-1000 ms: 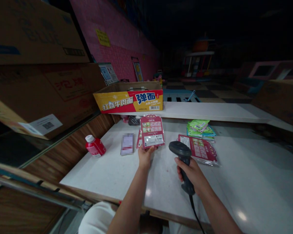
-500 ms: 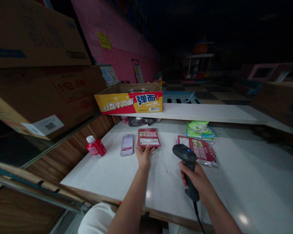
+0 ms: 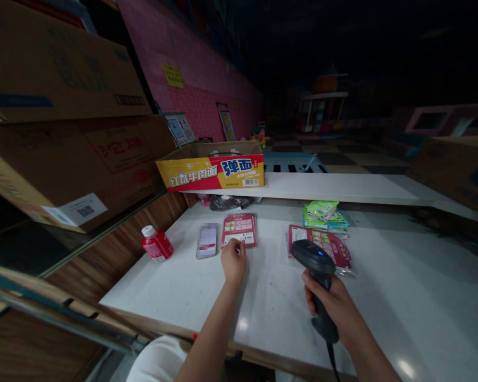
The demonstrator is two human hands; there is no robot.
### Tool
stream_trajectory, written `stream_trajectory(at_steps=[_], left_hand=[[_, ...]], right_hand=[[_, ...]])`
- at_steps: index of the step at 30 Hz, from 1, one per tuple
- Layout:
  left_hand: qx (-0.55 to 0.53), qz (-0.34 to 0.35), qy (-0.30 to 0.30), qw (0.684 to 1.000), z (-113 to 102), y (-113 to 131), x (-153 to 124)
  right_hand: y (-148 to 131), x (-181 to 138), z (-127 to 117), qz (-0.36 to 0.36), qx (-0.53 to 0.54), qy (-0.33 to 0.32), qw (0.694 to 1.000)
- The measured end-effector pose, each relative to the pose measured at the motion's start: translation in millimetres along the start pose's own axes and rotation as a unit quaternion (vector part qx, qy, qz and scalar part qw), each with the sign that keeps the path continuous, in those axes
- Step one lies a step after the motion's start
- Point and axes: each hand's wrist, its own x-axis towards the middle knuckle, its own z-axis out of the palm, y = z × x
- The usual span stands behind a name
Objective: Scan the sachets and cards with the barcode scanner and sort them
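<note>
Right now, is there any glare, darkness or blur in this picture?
In the head view: glare spots on the white counter at bottom middle and bottom right; a nearly black background at upper right; pixelation over the phone; a distinct blue light on the scanner; fine print on the left-hand red packets unreadable.

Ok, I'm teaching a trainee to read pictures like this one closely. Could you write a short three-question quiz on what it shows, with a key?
1. What is the right hand gripping?
2. True or false: on the counter, the phone lies between the red bottle and the pink packets by the left hand.
3. What colour is the bottle's cap? A) red, B) white, C) blue.

Key:
1. A handheld scanner.
2. True.
3. B.
</note>
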Motion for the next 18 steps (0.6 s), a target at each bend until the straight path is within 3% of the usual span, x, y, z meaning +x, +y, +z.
stream_trajectory(at_steps=[2,6,11,18], left_hand=[[0.121,0.078,-0.032,0.989,-1.3,5.1,0.0],[0.241,0.098,-0.111,0.959,5.8,4.1,-0.9],[0.24,0.107,-0.148,0.954,11.1,-4.0,-1.5],[0.23,0.114,-0.132,0.957,8.9,-4.4,-3.2]], right_hand=[[-0.2,-0.7,-0.3,0.003,-0.002,-0.005,1.0],[1.8,-3.8,-1.4,0.007,-0.007,-0.015,1.0],[3.9,-8.8,-2.6,0.025,0.0,0.0,1.0],[5.4,-11.3,-4.1,0.046,0.007,0.019,0.999]])
